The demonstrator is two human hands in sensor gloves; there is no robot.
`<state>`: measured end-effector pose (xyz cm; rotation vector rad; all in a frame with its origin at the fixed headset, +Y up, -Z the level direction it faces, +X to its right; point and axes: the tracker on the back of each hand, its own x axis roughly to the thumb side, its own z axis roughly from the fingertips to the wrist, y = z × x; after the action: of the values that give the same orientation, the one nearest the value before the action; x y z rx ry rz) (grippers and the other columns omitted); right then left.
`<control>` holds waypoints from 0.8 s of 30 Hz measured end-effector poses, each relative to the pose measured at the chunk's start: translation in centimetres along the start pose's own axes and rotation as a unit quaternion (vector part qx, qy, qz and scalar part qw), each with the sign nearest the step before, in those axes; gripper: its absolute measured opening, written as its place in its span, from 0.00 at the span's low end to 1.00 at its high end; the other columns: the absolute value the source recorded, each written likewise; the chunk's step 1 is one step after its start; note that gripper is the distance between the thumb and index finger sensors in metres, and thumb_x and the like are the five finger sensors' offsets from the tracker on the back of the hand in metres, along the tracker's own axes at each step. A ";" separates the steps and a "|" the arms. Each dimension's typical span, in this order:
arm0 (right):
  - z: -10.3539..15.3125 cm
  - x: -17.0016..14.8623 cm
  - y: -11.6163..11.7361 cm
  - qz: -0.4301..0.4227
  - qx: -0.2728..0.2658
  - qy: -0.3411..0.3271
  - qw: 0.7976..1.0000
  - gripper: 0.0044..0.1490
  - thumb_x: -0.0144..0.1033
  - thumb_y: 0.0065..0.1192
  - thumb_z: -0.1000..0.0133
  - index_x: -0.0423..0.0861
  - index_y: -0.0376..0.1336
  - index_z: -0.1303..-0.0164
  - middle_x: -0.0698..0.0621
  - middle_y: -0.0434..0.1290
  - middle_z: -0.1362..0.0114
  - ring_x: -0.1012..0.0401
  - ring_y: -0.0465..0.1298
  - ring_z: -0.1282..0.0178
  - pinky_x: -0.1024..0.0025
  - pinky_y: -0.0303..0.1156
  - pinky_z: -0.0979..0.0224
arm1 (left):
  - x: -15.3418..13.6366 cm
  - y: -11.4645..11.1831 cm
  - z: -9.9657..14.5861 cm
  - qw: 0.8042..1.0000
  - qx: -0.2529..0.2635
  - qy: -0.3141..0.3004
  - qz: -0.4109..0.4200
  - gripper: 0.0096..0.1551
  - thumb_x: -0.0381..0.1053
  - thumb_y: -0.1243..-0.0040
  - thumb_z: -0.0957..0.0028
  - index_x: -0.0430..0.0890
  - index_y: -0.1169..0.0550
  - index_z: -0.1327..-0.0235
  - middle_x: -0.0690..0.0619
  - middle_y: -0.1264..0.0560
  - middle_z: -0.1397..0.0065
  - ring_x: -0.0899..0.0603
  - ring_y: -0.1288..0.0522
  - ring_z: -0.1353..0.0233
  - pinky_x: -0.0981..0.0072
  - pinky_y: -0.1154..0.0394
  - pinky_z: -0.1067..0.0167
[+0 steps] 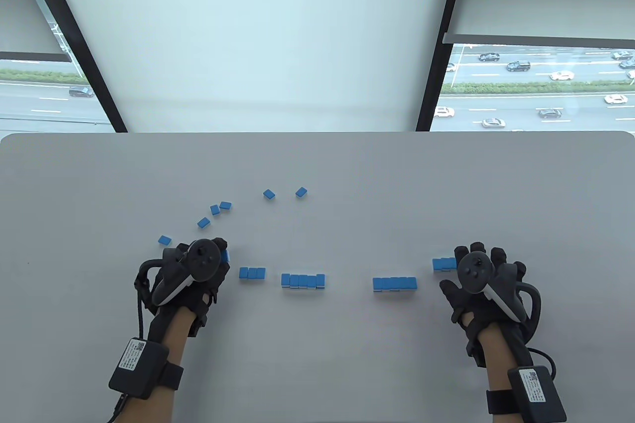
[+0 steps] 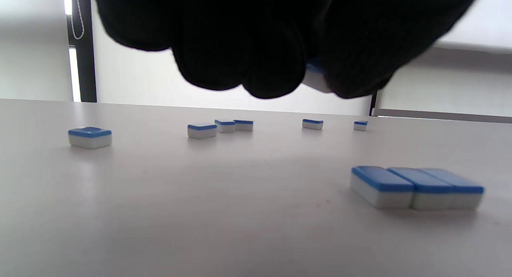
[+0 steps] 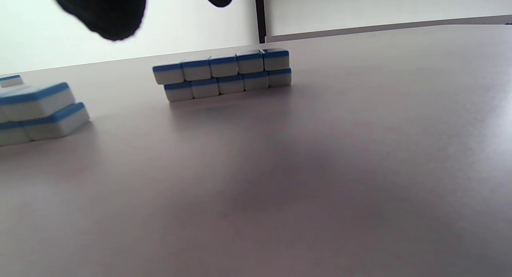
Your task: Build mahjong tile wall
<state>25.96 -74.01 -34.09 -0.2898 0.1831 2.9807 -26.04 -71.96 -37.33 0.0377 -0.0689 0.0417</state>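
**Q:** Where do things stand?

**Me:** My left hand [image 1: 191, 271] pinches one mahjong tile [image 2: 316, 75], held clear of the worktop [image 1: 317, 343], just left of the three-tile row [image 1: 252, 272]. My right hand [image 1: 483, 276] is spread flat, holding nothing, touching the short stack [image 1: 443, 264] furthest right of that row.

**Q:** What could go wrong?

**Me:** Setting it down crooked could knock the row apart. My right hand could topple that stack.

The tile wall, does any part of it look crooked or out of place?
Yes. In the right wrist view, the two-layer stack has its top row shifted sideways, overhanging the bottom row. The wall also sits in separate segments with gaps, and loose tiles lie scattered behind.
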 end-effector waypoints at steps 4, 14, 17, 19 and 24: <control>0.0 0.0 0.1 0.005 0.003 0.003 1.000 0.51 0.64 0.56 0.52 0.59 0.42 0.21 0.54 0.39 0.15 0.43 0.36 0.18 0.36 0.29 0.27 | 0.5 -1.6 -0.4 0.999 -0.037 -0.016 -0.007 0.33 0.60 0.30 0.57 0.57 0.23 0.35 0.60 0.19 0.40 0.47 0.21 0.42 0.48 0.26 0.35; 0.1 0.0 0.1 0.009 0.003 0.005 1.000 0.51 0.64 0.56 0.52 0.59 0.43 0.22 0.54 0.39 0.15 0.43 0.36 0.18 0.36 0.29 0.27 | 1.2 -3.4 -1.0 0.996 -0.080 -0.022 -0.038 0.32 0.60 0.31 0.56 0.60 0.23 0.35 0.59 0.20 0.38 0.46 0.22 0.41 0.44 0.28 0.36; 0.0 0.0 0.1 0.009 0.002 0.006 1.000 0.51 0.64 0.56 0.52 0.59 0.43 0.22 0.54 0.39 0.15 0.43 0.36 0.18 0.36 0.29 0.27 | 1.3 -3.4 -1.0 0.996 -0.082 -0.021 -0.040 0.31 0.60 0.32 0.56 0.62 0.23 0.35 0.59 0.20 0.38 0.45 0.22 0.41 0.43 0.29 0.36; 0.0 0.0 0.1 0.009 0.003 0.007 1.000 0.51 0.63 0.56 0.52 0.59 0.43 0.22 0.54 0.39 0.15 0.43 0.36 0.18 0.36 0.29 0.27 | 1.3 -3.3 -1.0 0.996 -0.083 -0.021 -0.041 0.31 0.60 0.32 0.56 0.63 0.23 0.35 0.59 0.21 0.38 0.45 0.22 0.41 0.43 0.29 0.36; 0.0 0.0 0.1 0.009 0.001 0.006 1.000 0.51 0.64 0.56 0.52 0.59 0.43 0.22 0.54 0.39 0.15 0.43 0.36 0.18 0.36 0.29 0.27 | 1.3 -3.3 -0.9 0.995 -0.087 -0.018 -0.036 0.32 0.60 0.32 0.56 0.64 0.24 0.34 0.59 0.21 0.38 0.45 0.23 0.41 0.43 0.29 0.36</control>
<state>25.94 -74.07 -34.04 -0.3073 0.1922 2.9962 -24.56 -75.20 -38.29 -0.1325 -0.1077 -0.0364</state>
